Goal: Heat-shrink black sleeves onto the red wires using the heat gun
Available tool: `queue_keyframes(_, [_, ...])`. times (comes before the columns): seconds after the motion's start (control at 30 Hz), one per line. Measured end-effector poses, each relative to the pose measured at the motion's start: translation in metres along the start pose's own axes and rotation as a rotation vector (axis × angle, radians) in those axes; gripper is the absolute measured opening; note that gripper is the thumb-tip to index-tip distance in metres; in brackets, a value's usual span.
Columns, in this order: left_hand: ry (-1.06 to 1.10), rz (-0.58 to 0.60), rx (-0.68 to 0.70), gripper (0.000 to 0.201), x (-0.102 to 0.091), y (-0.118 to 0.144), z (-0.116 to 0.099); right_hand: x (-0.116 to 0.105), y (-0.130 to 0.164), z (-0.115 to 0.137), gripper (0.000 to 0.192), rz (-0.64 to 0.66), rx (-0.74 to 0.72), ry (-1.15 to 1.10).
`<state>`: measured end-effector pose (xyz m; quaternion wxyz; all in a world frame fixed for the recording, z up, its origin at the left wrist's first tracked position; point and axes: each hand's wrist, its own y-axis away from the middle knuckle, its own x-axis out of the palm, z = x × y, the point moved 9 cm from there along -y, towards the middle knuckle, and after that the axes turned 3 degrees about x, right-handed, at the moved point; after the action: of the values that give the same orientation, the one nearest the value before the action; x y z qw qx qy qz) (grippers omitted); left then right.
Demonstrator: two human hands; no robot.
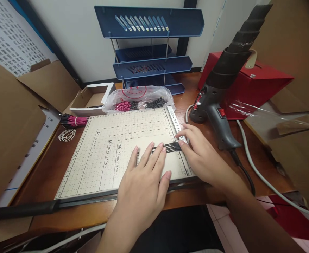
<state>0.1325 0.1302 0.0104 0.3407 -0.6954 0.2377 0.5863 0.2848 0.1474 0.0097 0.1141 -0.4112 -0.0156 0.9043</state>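
We press our left hand (146, 175) flat, fingers spread wide, on a row of black wires (170, 147) lying across the paper cutter board (99, 154). Our right hand (199, 154) rests open, gripping nothing, its fingertips (182, 142) touching the wires' far ends by the ruler edge (174, 121). If our pressure eases, the wires could roll and fan out of line. They run from under our left fingertips to our right ones.
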Motion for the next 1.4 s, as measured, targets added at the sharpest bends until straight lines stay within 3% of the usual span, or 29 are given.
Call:
queue_keyframes(0.17, [0.017,0.007,-0.005,0.054,-0.001,0.002,0.0,0.01,0.001,-0.006,0.017,0.078,0.086,0.016])
queue_keyframes(0.53, [0.039,0.006,0.012,0.068,0.005,-0.019,-0.017,0.009,0.003,-0.003,0.016,0.034,0.097,0.02])
queue_keyframes(0.77, [0.056,-0.007,0.035,0.079,0.005,-0.02,-0.018,-0.013,-0.008,-0.01,0.016,-0.18,0.072,-0.081])
queue_keyframes(1.07, [0.075,-0.051,0.031,0.079,0.005,-0.017,-0.019,0.006,-0.014,0.002,0.024,-0.04,-0.015,0.053])
queue_keyframes(1.3, [0.105,-0.028,0.022,0.078,0.005,-0.016,-0.021,-0.01,-0.006,-0.007,0.027,-0.118,0.052,-0.112])
queue_keyframes(1.4, [0.113,-0.018,0.006,0.079,0.006,-0.017,-0.02,-0.01,-0.006,-0.004,0.026,-0.134,-0.003,-0.138])
